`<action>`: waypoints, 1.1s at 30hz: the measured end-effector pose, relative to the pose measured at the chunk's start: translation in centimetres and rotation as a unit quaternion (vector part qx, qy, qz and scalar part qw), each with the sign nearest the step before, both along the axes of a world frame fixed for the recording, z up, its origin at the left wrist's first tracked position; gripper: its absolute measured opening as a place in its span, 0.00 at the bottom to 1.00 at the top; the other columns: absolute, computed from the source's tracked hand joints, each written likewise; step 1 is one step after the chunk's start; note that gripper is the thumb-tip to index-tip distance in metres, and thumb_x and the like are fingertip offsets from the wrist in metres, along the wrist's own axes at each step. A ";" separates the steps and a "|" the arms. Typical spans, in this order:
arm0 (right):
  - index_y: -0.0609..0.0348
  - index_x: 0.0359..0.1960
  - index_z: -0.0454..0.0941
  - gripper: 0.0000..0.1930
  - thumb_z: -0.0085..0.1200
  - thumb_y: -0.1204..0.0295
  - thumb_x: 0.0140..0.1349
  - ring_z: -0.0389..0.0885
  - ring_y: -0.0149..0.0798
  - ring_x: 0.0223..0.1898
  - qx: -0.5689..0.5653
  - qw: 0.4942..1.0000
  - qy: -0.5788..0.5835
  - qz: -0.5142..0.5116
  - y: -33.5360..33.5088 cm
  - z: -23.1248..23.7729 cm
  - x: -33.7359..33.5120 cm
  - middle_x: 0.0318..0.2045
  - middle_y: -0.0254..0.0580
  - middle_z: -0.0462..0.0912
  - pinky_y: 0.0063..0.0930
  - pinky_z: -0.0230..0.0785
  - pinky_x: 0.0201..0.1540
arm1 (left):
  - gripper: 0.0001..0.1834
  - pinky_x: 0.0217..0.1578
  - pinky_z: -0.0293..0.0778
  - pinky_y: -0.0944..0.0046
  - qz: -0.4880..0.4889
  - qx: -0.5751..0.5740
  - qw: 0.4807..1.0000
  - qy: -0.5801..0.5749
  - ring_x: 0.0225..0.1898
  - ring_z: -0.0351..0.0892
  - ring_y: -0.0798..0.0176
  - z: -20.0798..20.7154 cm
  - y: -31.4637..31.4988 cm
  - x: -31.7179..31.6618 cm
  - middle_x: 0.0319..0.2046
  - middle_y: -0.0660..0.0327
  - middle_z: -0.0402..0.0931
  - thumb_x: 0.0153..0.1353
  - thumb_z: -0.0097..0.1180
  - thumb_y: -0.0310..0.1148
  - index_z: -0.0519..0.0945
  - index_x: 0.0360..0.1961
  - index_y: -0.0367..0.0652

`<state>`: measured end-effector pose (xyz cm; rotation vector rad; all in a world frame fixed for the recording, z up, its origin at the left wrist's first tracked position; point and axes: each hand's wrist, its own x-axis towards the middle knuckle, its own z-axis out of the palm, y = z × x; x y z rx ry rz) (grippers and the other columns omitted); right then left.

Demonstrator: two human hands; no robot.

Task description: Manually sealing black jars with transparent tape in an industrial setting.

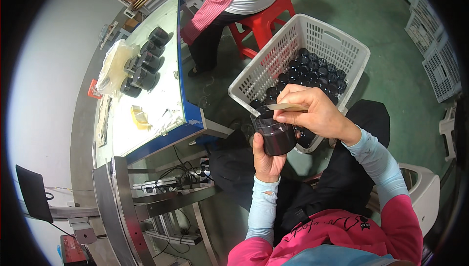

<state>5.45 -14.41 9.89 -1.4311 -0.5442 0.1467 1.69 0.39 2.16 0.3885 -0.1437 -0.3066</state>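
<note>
Onto floor (381, 56) below, dark jar (277, 139) gripped by left hand (267, 164) could be dropped if jolted by strip (288, 106) pinched in right hand (318, 112).

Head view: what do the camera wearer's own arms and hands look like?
The left hand and right hand are bare, without gloves. Pale-blue fabric arm covers wrap the forearms to the wrists, the left one with a small hole near the wrist. Above them are bright pink sleeves.

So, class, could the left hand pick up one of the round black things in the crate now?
Probably not: the left hand is holding a dark jar and would need freeing first, though the crate is open-topped and close by.
</note>
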 end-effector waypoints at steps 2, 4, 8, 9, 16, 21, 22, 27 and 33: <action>0.67 0.35 0.76 0.07 0.53 0.82 0.53 0.74 0.27 0.34 -0.001 1.000 -0.024 -0.013 -0.3 0.0 0.1 0.35 0.36 0.71 0.19 0.68 0.37 | 0.33 0.48 0.65 0.44 0.004 -0.010 1.000 0.010 0.52 0.65 0.53 0.0 -0.2 0.0 0.51 0.53 0.65 0.56 0.50 0.51 0.59 0.56 0.42; 0.66 0.37 0.75 0.09 0.53 0.82 0.52 0.74 0.27 0.37 0.002 0.997 -0.052 -0.051 -0.5 -0.2 0.3 0.35 0.36 0.71 0.19 0.68 0.40 | 0.33 0.47 0.66 0.45 0.009 0.008 1.000 -0.007 0.51 0.66 0.52 -0.1 0.0 0.2 0.50 0.53 0.66 0.56 0.50 0.51 0.59 0.56 0.41; 0.66 0.40 0.73 0.13 0.57 0.76 0.52 0.73 0.22 0.28 0.065 0.986 0.124 -0.091 -1.9 0.1 -0.4 0.34 0.36 0.77 0.15 0.66 0.31 | 0.34 0.44 0.70 0.48 0.092 0.101 0.990 -0.032 0.48 0.69 0.51 0.2 0.2 0.4 0.46 0.50 0.69 0.55 0.52 0.50 0.59 0.55 0.37; 0.66 0.40 0.73 0.13 0.56 0.76 0.53 0.71 0.20 0.24 0.088 0.981 0.150 -0.086 -2.2 -0.4 -0.4 0.34 0.38 0.78 0.12 0.64 0.26 | 0.34 0.44 0.70 0.48 0.095 0.100 0.990 -0.034 0.48 0.69 0.51 0.4 0.2 0.5 0.46 0.50 0.69 0.55 0.52 0.50 0.59 0.55 0.37; 0.68 0.47 0.68 0.19 0.55 0.73 0.54 0.64 0.18 0.21 0.146 0.966 0.206 -0.050 -0.2 -3.0 -1.6 0.34 0.36 0.75 0.11 0.57 0.21 | 0.38 0.50 0.63 0.65 0.329 0.288 0.894 -0.098 0.47 0.68 0.64 1.6 -0.7 1.2 0.45 0.56 0.67 0.42 0.69 0.35 0.61 0.50 0.34; 0.69 0.52 0.63 0.25 0.55 0.68 0.56 0.62 0.19 0.23 0.239 0.939 0.246 -0.023 1.1 -4.2 -1.5 0.29 0.28 0.70 0.12 0.55 0.23 | 0.40 0.51 0.60 0.66 0.395 0.403 0.816 -0.124 0.48 0.66 0.63 1.7 -1.3 1.7 0.46 0.57 0.66 0.37 0.71 0.31 0.61 0.51 0.37; 0.69 0.52 0.63 0.26 0.56 0.67 0.56 0.61 0.18 0.23 0.239 0.940 0.241 -0.019 1.2 -4.5 -1.3 0.30 0.29 0.71 0.11 0.55 0.23 | 0.40 0.50 0.61 0.66 0.410 0.423 0.798 -0.129 0.48 0.66 0.63 1.7 -1.3 1.8 0.46 0.57 0.66 0.37 0.71 0.29 0.61 0.51 0.37; 0.68 0.50 0.65 0.24 0.57 0.68 0.55 0.61 0.18 0.22 0.210 0.948 0.236 -0.037 1.5 -4.7 -0.9 0.30 0.29 0.72 0.11 0.54 0.23 | 0.38 0.49 0.63 0.68 0.402 0.400 0.814 -0.125 0.47 0.67 0.65 1.9 -1.4 1.9 0.45 0.59 0.67 0.40 0.70 0.31 0.62 0.51 0.36; 0.67 0.48 0.67 0.21 0.56 0.70 0.55 0.63 0.17 0.22 0.203 0.948 0.243 -0.040 1.7 -4.5 -0.8 0.31 0.29 0.73 0.11 0.54 0.21 | 0.34 0.49 0.63 0.68 0.396 0.429 0.806 -0.103 0.46 0.67 0.66 1.9 -1.5 1.9 0.44 0.58 0.68 0.42 0.68 0.30 0.63 0.49 0.34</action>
